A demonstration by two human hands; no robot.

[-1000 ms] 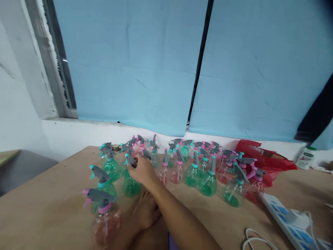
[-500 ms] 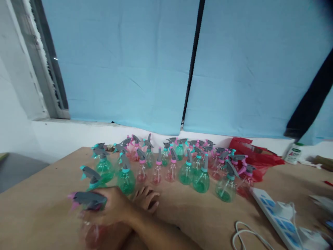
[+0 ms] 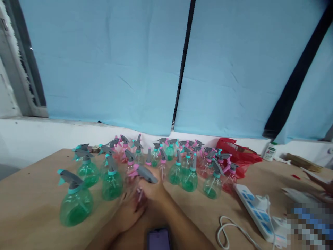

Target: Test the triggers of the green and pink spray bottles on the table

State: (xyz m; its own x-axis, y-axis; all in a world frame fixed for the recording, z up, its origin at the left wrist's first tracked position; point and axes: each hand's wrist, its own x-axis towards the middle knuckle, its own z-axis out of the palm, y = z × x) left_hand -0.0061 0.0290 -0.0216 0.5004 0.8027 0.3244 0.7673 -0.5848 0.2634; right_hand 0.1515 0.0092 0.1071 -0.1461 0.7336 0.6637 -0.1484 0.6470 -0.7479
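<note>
A spray bottle with a grey and pink head [image 3: 145, 173] is in my right hand [image 3: 153, 187], whose fingers wrap its neck near the middle of the table. Low against the same bottle is my left hand [image 3: 130, 211], its fingers blurred and partly hidden. To the left stands a green spray bottle [image 3: 76, 206] with a grey and teal head. Another green bottle [image 3: 112, 184] is just beyond my left hand. Green and pink bottles stand upright in rows behind, among them a green one [image 3: 189, 178].
At the right lie a white power strip [image 3: 253, 211] with plugs and a looped white cable [image 3: 223, 225]. A phone [image 3: 158, 239] is at the near edge. A red plastic bag [image 3: 238, 152] and a white bottle [image 3: 270, 152] sit farther back. Another person's hand [image 3: 318, 182] shows at the far right.
The pink-headed bottle in my right hand has moved right, from the near left to the middle. My left hand now meets it. The view has turned right, uncovering the front-left green bottle.
</note>
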